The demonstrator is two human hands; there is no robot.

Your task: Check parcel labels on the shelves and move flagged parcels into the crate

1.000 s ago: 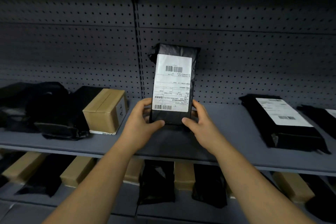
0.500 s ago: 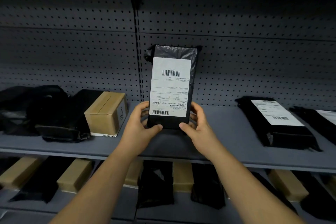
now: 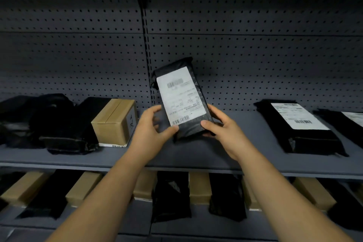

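In the head view the soft, shiny black parcel (image 3: 189,128), pinched at its bottom corners by the left hand (image 3: 151,129) and right hand (image 3: 222,129) just above the shelf (image 3: 196,155), has tipped from straight up to leaning left, its flat white paper label (image 3: 180,96) blurry, so the reading looks done.

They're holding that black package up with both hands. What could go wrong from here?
1. Both the left hand and right hand grip only the lower end of the tilted black parcel, so it could slip onto the shelf.
2. Its label looks blurred here, so a quick glance might misread it.
3. Similar black parcels lie nearby, like the labelled parcel on the right; mix-ups seem possible.
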